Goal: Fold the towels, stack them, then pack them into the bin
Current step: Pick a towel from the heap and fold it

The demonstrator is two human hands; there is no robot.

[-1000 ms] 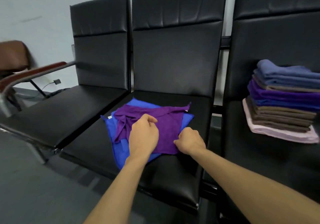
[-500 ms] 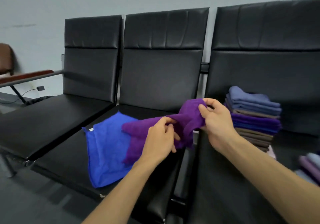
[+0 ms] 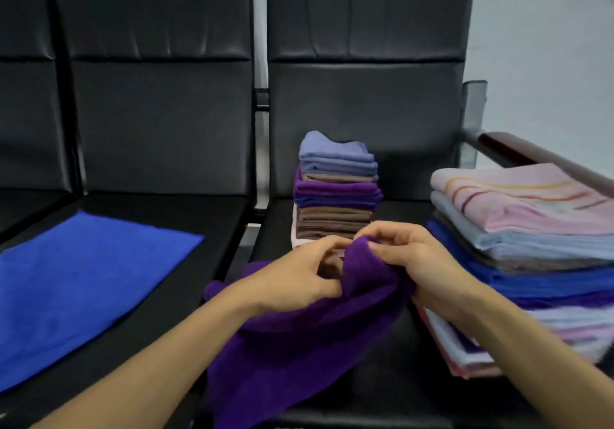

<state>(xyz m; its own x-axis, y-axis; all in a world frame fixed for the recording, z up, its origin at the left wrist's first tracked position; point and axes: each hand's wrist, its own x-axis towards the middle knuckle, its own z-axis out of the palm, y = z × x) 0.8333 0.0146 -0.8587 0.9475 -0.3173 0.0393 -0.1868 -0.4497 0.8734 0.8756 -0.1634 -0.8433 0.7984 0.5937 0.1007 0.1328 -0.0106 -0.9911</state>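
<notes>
I am holding the purple towel [image 3: 299, 345], now lifted clear of the blue towel [image 3: 83, 279], over the right-hand seat [image 3: 382, 382], my left grip [image 3: 292, 282] and right grip [image 3: 422, 269] pinching its top edge together before the folded stack [image 3: 335, 189].

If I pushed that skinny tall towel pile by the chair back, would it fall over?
Probably. The tall pile is narrow for its height, and its top towels sit unevenly, so they would likely slide off. Being soft cloth, it should slump rather than topple stiffly.
</notes>
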